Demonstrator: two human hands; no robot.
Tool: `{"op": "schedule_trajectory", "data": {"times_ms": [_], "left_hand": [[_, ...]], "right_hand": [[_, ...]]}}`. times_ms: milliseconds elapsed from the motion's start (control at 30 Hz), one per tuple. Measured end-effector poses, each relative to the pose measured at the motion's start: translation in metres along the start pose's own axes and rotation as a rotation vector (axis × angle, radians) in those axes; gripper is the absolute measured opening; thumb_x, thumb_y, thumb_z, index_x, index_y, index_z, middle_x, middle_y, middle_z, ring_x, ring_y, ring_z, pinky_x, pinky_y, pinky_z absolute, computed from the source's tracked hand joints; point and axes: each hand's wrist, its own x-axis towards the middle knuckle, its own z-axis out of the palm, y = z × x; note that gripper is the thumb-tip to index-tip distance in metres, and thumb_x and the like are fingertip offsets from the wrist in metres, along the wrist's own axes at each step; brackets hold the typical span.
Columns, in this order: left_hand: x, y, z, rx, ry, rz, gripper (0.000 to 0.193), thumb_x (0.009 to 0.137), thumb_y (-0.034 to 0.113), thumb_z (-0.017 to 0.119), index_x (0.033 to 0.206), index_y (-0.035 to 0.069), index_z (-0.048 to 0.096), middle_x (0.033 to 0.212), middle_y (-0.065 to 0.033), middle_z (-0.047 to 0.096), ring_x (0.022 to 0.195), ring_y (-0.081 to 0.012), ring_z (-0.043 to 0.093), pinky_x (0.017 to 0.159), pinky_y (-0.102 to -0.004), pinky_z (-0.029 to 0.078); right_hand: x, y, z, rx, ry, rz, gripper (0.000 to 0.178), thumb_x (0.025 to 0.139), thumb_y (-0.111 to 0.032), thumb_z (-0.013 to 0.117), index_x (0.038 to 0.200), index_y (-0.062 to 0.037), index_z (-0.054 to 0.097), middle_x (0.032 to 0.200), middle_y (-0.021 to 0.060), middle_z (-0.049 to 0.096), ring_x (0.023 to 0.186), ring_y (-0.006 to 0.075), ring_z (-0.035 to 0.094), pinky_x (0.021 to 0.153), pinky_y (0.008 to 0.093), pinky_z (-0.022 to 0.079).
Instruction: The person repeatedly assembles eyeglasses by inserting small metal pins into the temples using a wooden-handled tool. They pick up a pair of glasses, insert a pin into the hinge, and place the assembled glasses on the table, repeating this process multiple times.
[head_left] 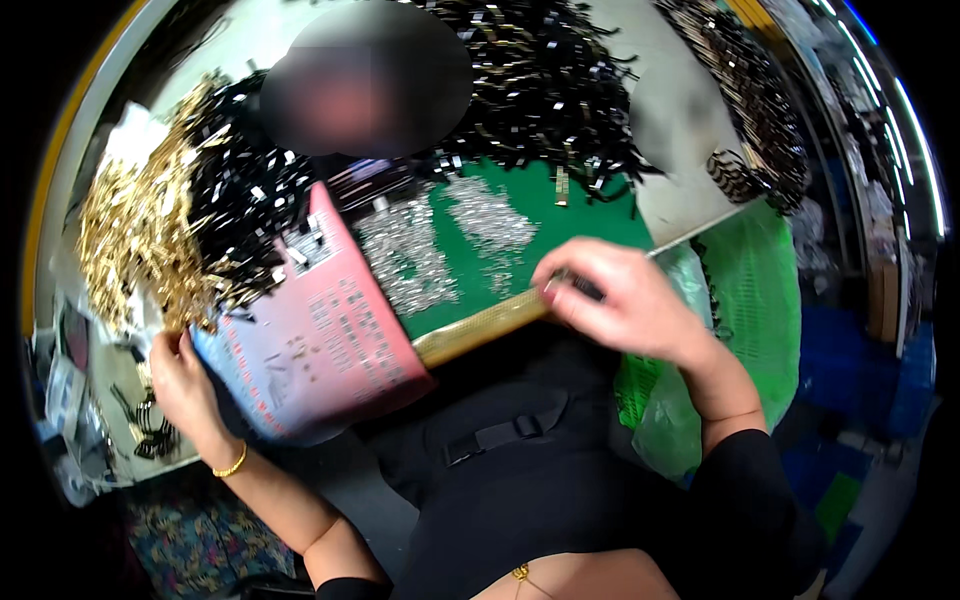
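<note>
My left hand (183, 388) is at the left corner of a pink-and-blue printed sheet (335, 345), its fingers bent and closed beside gold metallic strips (145, 230). What they pinch there is hidden. My right hand (630, 300) is closed with curled fingers over the near edge of a green mat (590, 215). A small dark piece (578, 284) shows between its fingers; its kind is unclear. A gold band (480, 330) runs along the mat's near edge to this hand. Two heaps of small silver pieces (405, 255) lie on the mat.
Black shiny strips (545, 80) are heaped across the far side, and more dark strips (745, 90) lie at the far right. A bright green basket (755, 290) with clear plastic in it stands beside my right forearm. A blurred patch covers part of the far side.
</note>
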Motion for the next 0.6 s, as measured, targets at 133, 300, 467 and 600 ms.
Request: {"op": "schedule_trajectory", "data": {"times_ms": [133,300,467,600], "left_hand": [[0.0,-0.005,0.007,0.024,0.047,0.138,0.021,0.104,0.025,0.058,0.11,0.006,0.065,0.105,-0.0121,0.07,0.089,-0.0345,0.066,0.077,-0.0415,0.052],[0.005,0.021,-0.029,0.08,-0.134,-0.011,0.023,0.103,0.022,0.056,0.118,0.007,0.066,0.107,-0.0163,0.073,0.097,-0.0355,0.069,0.081,-0.0428,0.052],[-0.013,0.027,-0.054,0.085,-0.162,0.005,0.024,0.103,0.019,0.056,0.115,0.0,0.066,0.1,-0.0181,0.072,0.088,-0.0336,0.07,0.08,-0.0403,0.052],[-0.038,0.019,-0.055,-0.301,-0.158,-0.075,0.025,0.104,0.023,0.061,0.1,-0.001,0.06,0.081,-0.0082,0.064,0.072,-0.0145,0.06,0.068,-0.03,0.049]], "right_hand": [[-0.012,0.024,-0.041,-0.474,0.248,0.178,0.019,0.095,-0.02,0.062,0.102,-0.0033,0.066,0.093,0.0158,0.069,0.085,0.0371,0.068,0.072,0.045,0.053],[0.021,0.031,-0.017,-0.726,0.215,0.06,0.021,0.094,-0.025,0.066,0.097,-0.0043,0.061,0.087,0.0128,0.066,0.073,0.0322,0.07,0.062,0.0427,0.057],[0.026,0.038,0.001,-0.784,0.252,0.136,0.024,0.092,-0.021,0.069,0.096,-0.0008,0.057,0.086,0.0159,0.064,0.071,0.0322,0.07,0.059,0.0406,0.056],[0.004,0.03,-0.005,-0.749,0.168,0.133,0.02,0.093,-0.016,0.067,0.097,-0.0015,0.054,0.087,0.0155,0.062,0.071,0.0323,0.07,0.06,0.0429,0.055]]}}
